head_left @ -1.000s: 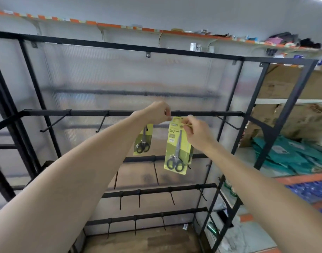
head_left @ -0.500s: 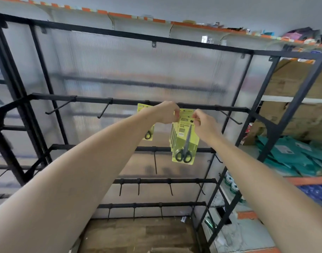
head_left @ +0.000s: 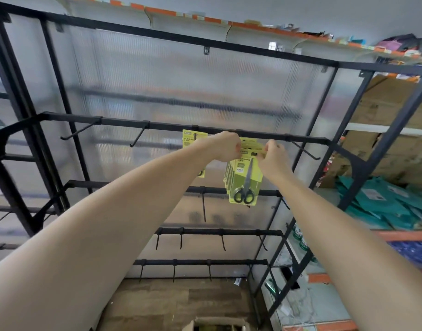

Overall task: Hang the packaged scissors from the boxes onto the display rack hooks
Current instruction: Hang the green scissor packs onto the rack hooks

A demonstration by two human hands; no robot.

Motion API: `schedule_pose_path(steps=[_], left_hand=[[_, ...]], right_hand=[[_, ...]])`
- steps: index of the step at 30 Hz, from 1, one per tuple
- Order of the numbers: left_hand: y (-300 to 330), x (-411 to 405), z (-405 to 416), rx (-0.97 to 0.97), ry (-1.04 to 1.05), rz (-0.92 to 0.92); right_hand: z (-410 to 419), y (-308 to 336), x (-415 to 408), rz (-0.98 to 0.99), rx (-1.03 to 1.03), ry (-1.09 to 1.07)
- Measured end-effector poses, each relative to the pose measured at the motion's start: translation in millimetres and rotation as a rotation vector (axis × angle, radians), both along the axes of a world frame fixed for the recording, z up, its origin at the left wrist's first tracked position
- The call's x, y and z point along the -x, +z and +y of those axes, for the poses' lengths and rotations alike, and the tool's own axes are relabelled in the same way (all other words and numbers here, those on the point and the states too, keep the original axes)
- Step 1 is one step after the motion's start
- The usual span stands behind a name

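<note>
**Both hands at the top of the scissor packs**

My left hand point(head_left: 225, 146) is curled in a grip on the upper left corner of the front yellow scissor pack point(head_left: 246, 180), and my right hand point(head_left: 273, 155) pinches its upper right corner. My knuckles cover most of the card's top edge, so only the small hang hole between my hands shows; I cannot tell whether the hook passes through it, since the hook itself is hidden behind the card and my fingers.

Below my grip the pack hangs upright, black-handled scissors pointing up. Behind it a fan of more yellow packs shows only as stacked left edges; how many there are I cannot make out.

Just left of my left hand, a second hanging pack point(head_left: 193, 139) is mostly covered by my forearm: only its top label and a sliver of its bottom corner show.

Directly above my hands runs the black crossbar point(head_left: 171, 126) of the display rack, with bare hooks point(head_left: 139, 137) further left and another point(head_left: 305, 151) just right of my right hand. Lower bars with short hooks sit below the packs, in front of a ribbed translucent panel that blurs whatever is behind it.

Far below my grip, at the bottom edge, the open top of a cardboard box point(head_left: 217, 324) is cut off; its contents are too dark to read. Off to the right, teal packages point(head_left: 382, 201) lie heaped on a shelf.
</note>
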State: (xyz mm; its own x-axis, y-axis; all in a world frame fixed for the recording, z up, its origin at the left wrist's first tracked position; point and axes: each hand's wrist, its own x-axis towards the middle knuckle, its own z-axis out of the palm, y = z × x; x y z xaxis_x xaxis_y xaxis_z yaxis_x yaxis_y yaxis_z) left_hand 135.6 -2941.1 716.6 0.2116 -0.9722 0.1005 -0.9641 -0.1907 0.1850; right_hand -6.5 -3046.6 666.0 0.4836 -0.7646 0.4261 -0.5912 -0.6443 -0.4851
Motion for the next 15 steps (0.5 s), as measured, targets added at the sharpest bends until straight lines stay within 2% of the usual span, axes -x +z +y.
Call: schedule_pose_path(steps=[4, 8, 11, 15], left_hand=[[-22.2, -0.5, -6.3, -0.072, 0.016, -0.048], [-57.5, 0.9, -2.3, -0.118, -0.015, 0.041], [-96.5, 1.0, 2.1, -0.162, -0.039, 0.104], [-158.3, 12.4, 0.9, -0.261, -0.103, 0.128]], right_hand=[[6.2, -18.7, 3.2, -0.076, 0.052, -0.042], [17.5, -47.3, 14.1, -0.189, 0.053, -0.038], [28.2, -72.9, 22.6, -0.112, -0.015, -0.070], [39.6, -128.2, 34.5, 0.109, -0.187, -0.110]])
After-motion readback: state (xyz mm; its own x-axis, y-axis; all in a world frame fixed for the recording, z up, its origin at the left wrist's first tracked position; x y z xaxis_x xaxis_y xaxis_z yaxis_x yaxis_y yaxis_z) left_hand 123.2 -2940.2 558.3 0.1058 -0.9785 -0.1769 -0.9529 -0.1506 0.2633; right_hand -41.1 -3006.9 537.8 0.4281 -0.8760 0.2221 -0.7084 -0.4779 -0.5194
